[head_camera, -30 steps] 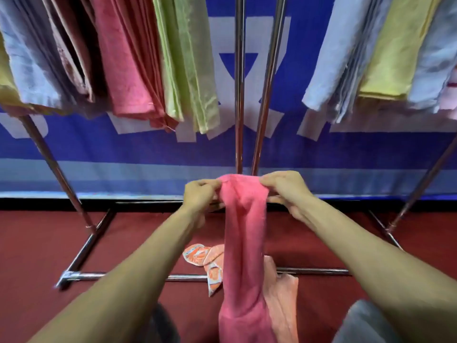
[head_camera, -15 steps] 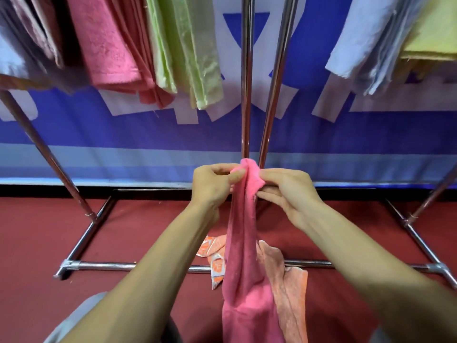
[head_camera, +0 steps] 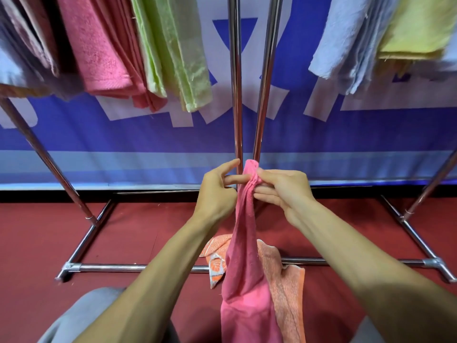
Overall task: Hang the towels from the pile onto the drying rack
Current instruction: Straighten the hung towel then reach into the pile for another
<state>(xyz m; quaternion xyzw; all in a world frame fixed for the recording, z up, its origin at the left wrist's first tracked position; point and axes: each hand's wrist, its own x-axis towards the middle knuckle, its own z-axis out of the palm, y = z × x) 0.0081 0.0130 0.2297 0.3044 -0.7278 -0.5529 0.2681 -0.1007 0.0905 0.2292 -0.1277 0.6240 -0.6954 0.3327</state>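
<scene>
I have the blue banner (head_camera: 123,134) with its white shapes filling the back of the frame, and the red floor (head_camera: 37,243) below it. The drying rack (head_camera: 236,95) stands in front. Two chrome poles run down the centre, slanted legs sit at the far left and right, and a base bar crosses the lower half.

Along the top edge, towels already hang. At upper left I see a hung pink towel (head_camera: 99,45) beside a green towel (head_camera: 173,50). At upper right a pale blue towel (head_camera: 346,40) hangs next to a yellow towel (head_camera: 418,23).

The pink towel (head_camera: 244,268) I am tracking hangs bunched into a narrow column from frame centre to the bottom edge. Its top end is right in front of the two centre poles, not on any rail.

Behind it, low centre, the pile lies on the floor across the base bar: an orange towel (head_camera: 286,288) and a patterned orange-and-white cloth (head_camera: 216,266).

The right hand (head_camera: 284,191) has the grip, its thumb and fingers pinching the gathered top of the pink towel. The left hand (head_camera: 215,194), just left of the towel, has its grip spread. The forefinger points up and away, and another straight finger touches the fabric without closing on it.
</scene>
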